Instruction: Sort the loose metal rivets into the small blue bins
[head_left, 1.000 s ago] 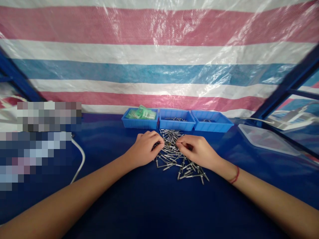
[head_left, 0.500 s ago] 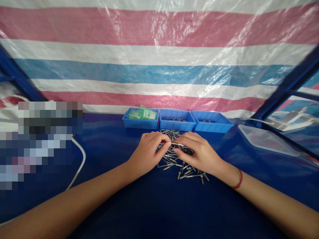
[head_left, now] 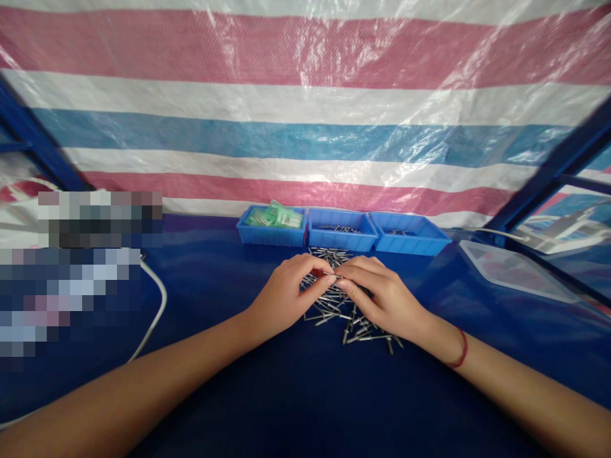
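Observation:
Over a loose pile of silver pop rivets [head_left: 329, 313] on the blue tabletop, my two hands meet at the fingertips. A thin rivet [head_left: 333, 275] lies between them. My left hand [head_left: 291, 289] pinches one end of it between thumb and forefinger. My right hand [head_left: 382, 289], with a red cord on the wrist, closes thumb and fingers on the other end. The fingers cover most of this rivet. Part of the pile is hidden behind both hands.
Behind the pile stand three blue bins: the left bin [head_left: 272, 236] with green-and-clear packets, the middle bin [head_left: 341, 240] and right bin [head_left: 410, 243] with some rivets. A clear plastic lid [head_left: 518, 270] lies right; a white cable [head_left: 160, 302] runs left. Striped sheeting [head_left: 305, 140] hangs behind.
My right thumb and fingers have closed in on the rivet, and the fingertips of both hands are nearer each other. The whole view has shifted slightly.

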The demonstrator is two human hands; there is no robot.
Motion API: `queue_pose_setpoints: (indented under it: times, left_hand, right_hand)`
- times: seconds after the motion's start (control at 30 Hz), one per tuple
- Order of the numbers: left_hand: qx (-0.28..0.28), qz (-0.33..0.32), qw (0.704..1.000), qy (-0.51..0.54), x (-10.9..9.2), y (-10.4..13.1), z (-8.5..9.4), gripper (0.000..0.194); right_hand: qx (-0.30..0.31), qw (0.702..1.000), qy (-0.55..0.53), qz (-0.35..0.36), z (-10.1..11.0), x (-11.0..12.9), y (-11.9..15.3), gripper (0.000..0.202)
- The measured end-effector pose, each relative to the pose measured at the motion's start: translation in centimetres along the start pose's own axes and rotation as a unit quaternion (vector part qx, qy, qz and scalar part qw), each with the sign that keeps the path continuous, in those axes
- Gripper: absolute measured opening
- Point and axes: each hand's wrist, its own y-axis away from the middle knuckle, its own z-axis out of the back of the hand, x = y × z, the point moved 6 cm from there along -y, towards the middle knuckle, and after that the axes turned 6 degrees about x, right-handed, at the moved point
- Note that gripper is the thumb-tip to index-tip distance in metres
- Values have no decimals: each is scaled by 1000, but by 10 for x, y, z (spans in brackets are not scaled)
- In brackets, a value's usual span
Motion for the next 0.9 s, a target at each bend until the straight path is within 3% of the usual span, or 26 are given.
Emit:
queue_pose_setpoints:
  times: [0.6, 0.8, 0.9]
  left_hand:
    - [-18, -21, 1000, 5, -1, 0, 2, 5]
    - [-19, -14, 1000, 2, 2, -1, 2, 5]
    - [-17, -35, 999, -2, 0, -1, 2, 6]
  right_hand:
    - [-31, 999, -6, -24, 3, -3, 0, 10]
    - [-93, 995, 19, 13, 11, 3, 3, 7]
    - [-91, 993, 59, 47, 15, 7, 3, 10]
